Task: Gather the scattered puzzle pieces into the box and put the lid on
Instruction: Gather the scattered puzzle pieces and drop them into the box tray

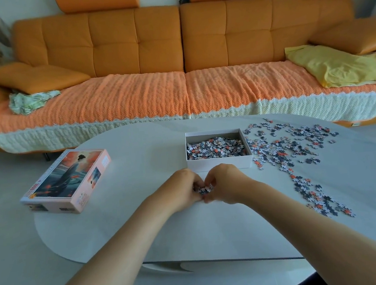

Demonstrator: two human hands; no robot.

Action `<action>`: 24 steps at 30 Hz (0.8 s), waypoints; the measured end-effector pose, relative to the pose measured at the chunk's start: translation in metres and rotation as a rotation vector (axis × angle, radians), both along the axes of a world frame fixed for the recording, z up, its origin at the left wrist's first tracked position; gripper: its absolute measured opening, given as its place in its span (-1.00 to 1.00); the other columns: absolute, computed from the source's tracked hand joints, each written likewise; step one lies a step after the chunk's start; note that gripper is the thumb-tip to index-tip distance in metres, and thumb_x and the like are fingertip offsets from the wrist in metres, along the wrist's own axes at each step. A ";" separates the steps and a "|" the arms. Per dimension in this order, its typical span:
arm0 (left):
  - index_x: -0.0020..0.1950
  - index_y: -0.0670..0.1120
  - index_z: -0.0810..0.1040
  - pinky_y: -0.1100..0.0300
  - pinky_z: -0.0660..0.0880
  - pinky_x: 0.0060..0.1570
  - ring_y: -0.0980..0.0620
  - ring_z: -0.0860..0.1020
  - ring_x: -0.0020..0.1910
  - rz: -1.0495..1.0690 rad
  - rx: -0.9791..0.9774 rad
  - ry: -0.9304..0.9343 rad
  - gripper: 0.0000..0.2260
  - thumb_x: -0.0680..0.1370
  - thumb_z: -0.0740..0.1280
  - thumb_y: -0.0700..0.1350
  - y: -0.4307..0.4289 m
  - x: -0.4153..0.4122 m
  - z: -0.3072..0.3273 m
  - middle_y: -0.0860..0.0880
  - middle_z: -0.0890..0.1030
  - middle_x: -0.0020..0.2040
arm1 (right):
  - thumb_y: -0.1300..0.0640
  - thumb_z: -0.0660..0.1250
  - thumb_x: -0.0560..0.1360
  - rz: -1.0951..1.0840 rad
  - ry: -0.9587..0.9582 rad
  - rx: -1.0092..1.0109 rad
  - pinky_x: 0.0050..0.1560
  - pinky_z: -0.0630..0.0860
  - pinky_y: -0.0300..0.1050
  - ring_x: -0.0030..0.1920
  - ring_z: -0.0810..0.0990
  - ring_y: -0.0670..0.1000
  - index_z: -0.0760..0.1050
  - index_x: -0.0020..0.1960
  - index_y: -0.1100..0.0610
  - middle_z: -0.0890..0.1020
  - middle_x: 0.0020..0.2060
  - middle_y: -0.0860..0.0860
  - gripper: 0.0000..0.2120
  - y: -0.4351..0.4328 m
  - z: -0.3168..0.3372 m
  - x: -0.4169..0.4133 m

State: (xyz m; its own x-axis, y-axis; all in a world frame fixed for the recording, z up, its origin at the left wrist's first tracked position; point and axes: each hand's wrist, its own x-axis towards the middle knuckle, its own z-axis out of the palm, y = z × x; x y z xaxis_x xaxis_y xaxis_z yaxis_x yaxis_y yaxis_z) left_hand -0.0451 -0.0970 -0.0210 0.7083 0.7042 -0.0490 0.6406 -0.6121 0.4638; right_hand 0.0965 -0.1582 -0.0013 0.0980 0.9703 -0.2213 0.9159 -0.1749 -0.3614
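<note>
Gathering in progress: a person's left hand (182, 188) and right hand (225, 182) met at the middle of a pale oval table (143, 215). The fingers of both curled inward around a small handful of puzzle pieces (202, 189). The handful showed in the gap where the fingertips came together, cupped between the two palms. It lay just in front of the near wall of the open white box (219, 165), which held a layer of pieces.

More loose pieces (284, 147) lay scattered to the right of the box. They began beside its right wall and trailed in a band toward the table's near right edge.

The lid (66, 179), printed with a figure in a robe, rested face up well to the left, at the table's left rim. A wide stretch of tabletop separated lid and box. Another stretch ran from the hands back to the near edge, crossed only by the two forearms.

Beyond the far edge stood an orange sofa (113, 46) covered with an orange and cream blanket (132, 97). A yellow cloth (336, 66) lay at its right end.
</note>
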 end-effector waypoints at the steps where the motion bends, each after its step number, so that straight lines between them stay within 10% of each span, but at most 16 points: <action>1: 0.01 -0.06 0.69 0.46 0.34 -0.34 0.13 0.49 -0.20 0.010 -0.009 -0.005 -0.83 0.44 0.48 -0.07 0.000 0.001 0.000 0.05 0.54 -0.15 | -0.04 0.54 0.35 -0.001 0.000 -0.008 -0.36 0.36 -0.27 -0.18 0.51 -0.03 0.64 0.08 0.11 0.60 -0.09 -0.01 -0.64 0.000 0.000 0.000; 18: -0.11 -0.05 0.61 0.14 0.58 -0.15 0.02 0.67 -0.29 0.104 -0.268 -0.083 -0.86 0.39 0.52 -0.17 0.010 0.007 0.006 -0.02 0.65 -0.22 | 0.09 0.48 0.36 -0.047 0.196 -0.024 -0.38 0.47 -0.33 -0.35 0.57 -0.08 0.66 -0.10 0.13 0.69 -0.31 0.03 -0.85 0.006 0.000 0.015; 24: -0.15 -0.03 0.64 0.06 0.59 -0.22 0.07 0.65 -0.32 0.183 -0.181 -0.317 -0.90 0.41 0.51 -0.17 0.037 0.023 0.028 0.00 0.65 -0.29 | 0.16 0.52 0.39 -0.152 0.360 0.253 -0.38 0.55 -0.26 -0.34 0.68 0.00 0.66 -0.14 0.07 0.69 -0.30 0.02 -0.92 0.024 0.020 0.039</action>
State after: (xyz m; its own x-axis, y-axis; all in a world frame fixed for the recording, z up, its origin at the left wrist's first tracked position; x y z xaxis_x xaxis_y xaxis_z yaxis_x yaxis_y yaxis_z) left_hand -0.0216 -0.0604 0.0070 0.5720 0.8201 0.0170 0.5397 -0.3918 0.7451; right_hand 0.1355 -0.1337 0.0187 0.2041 0.9786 -0.0254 0.6953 -0.1632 -0.7000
